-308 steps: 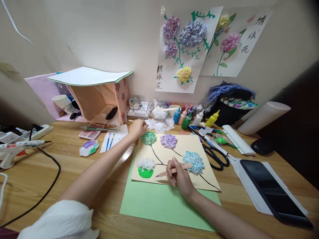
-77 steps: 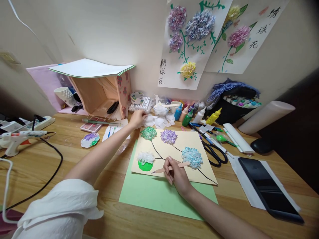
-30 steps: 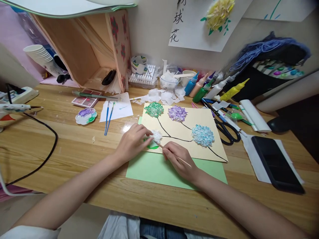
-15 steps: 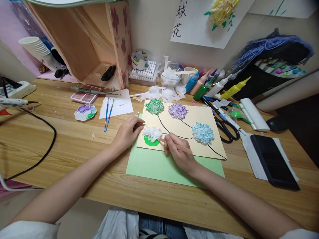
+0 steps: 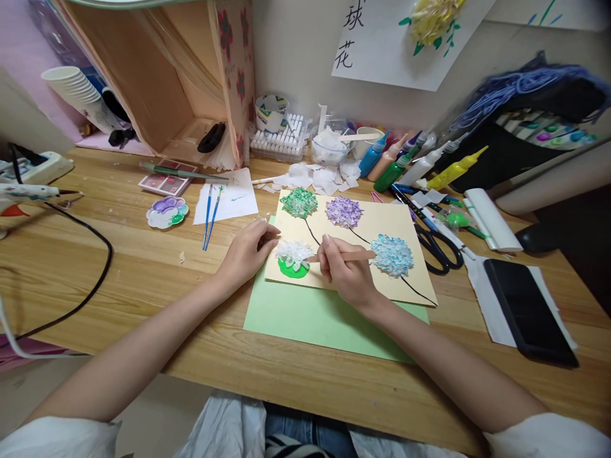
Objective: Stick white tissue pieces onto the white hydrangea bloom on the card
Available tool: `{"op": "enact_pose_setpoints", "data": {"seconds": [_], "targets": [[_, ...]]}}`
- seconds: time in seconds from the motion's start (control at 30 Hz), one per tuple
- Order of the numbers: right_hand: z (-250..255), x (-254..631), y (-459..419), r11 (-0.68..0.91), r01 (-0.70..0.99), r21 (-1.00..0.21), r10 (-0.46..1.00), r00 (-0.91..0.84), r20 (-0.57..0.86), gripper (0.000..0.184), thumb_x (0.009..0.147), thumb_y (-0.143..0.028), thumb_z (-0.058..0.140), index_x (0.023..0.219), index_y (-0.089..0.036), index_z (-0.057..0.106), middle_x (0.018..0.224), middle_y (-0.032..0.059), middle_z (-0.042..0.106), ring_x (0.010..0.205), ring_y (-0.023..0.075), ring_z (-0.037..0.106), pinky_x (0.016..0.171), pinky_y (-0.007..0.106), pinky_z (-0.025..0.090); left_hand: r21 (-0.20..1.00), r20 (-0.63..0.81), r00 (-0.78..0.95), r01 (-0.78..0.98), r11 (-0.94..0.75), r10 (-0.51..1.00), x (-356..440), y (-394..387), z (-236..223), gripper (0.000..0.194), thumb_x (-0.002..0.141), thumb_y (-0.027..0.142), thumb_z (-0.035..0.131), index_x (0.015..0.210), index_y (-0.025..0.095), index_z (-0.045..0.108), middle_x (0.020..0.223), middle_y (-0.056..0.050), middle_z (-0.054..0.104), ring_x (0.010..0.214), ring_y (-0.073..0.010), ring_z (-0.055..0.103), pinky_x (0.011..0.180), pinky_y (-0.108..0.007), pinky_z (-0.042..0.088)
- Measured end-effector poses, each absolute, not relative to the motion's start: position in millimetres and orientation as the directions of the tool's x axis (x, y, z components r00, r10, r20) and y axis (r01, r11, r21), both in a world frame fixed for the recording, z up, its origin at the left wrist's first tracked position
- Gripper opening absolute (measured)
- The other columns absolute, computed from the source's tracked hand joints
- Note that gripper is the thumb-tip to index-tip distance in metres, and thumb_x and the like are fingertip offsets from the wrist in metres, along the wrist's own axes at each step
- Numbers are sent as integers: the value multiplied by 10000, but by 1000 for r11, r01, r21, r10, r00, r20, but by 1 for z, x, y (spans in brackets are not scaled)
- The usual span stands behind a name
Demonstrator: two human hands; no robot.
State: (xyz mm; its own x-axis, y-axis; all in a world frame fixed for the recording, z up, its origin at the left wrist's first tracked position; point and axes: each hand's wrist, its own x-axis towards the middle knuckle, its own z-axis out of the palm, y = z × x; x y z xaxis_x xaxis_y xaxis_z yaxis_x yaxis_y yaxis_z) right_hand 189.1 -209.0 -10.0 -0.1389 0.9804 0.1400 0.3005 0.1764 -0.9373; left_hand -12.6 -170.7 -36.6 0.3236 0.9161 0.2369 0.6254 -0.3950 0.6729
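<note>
White flower (image 5: 290, 250) tops green paint (image 5: 293, 271) between our hands. Our right hand (image 5: 347, 270) grips a stick (image 5: 357, 256); our left hand (image 5: 248, 253) curls, hold unclear. Beyond, a bowl (image 5: 333, 158) holds white scraps (image 5: 327, 139).

Bench (image 5: 229, 362): card (image 5: 382, 219) on top of backing sheet (image 5: 296, 318), centre. Left hand (image 5: 251, 251) at card's left edge, right hand (image 5: 348, 270) over its middle, stick (image 5: 360, 256) in fingers (image 5: 333, 247). Behind card: paper scraps (image 5: 329, 178), then bowl (image 5: 329, 158); paint bottles (image 5: 396, 172) right of bowl. Left of card: brushes (image 5: 210, 213) partly on paper slip (image 5: 243, 207), then palette (image 5: 167, 212), glue gun (image 5: 28, 192) far left. Box (image 5: 176, 83) back left. Right of card: scissors (image 5: 442, 251), then phone (image 5: 529, 312) on loose paper (image 5: 485, 287).
</note>
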Motion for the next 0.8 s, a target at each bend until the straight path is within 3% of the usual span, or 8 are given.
{"op": "enact_pose_setpoints", "data": {"seconds": [0.33,0.53,0.8], "targets": [[-11,195,-212,349,313,-883,936,-148,318,503,967,-443,305,544,-211,446,496,-10,458,447,108,439,485,266,351,687,220,325,617,-383,920,-13,-172,-38,113,858,213,525,937,191,603,857,-26,606,800,-169,564,738,-304,451],[-36,192,-206,217,-20,-976,970,114,214,479,943,-501,337,581,-210,456,455,-46,393,373,90,343,381,245,251,701,238,224,634,-327,945,-17,-164,-25,166,902,267,457,946,197,601,906,-42,631,791,-169,579,703,-297,462],[-52,187,-208,213,-140,-967,973,125,196,482,936,-489,366,562,-197,449,457,-48,379,394,84,319,393,234,224,380,292,244,858,-346,925,-3,-88,1,180,897,260,462,901,162,614,956,-101,642,937,-247,566,812,-377,434]]}}
